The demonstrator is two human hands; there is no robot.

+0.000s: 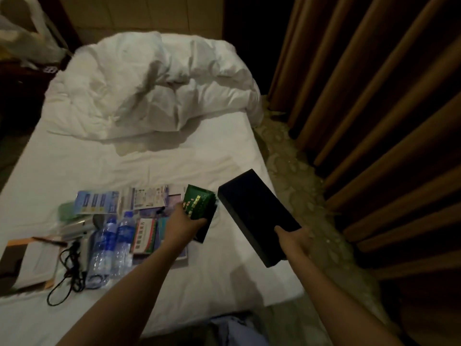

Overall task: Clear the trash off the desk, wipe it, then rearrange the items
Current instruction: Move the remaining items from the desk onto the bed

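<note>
Holding a green packet [197, 204] in the left hand [183, 222], fingers wrapped around it, low over the white bed sheet [174, 161]. Right hand [293, 237] grips the near end of a long black box [257, 213], tilted, raised near the bed's right edge. Left of the packet: leaflets [149, 197], two water bottles [112, 245], a black cable [69, 268]. Crumpled duvet [154, 83] behind; curtain [374, 108] at right.

Dim room; white bed [154, 156], brown curtains [374, 96], patterned carpet [294, 176].
</note>
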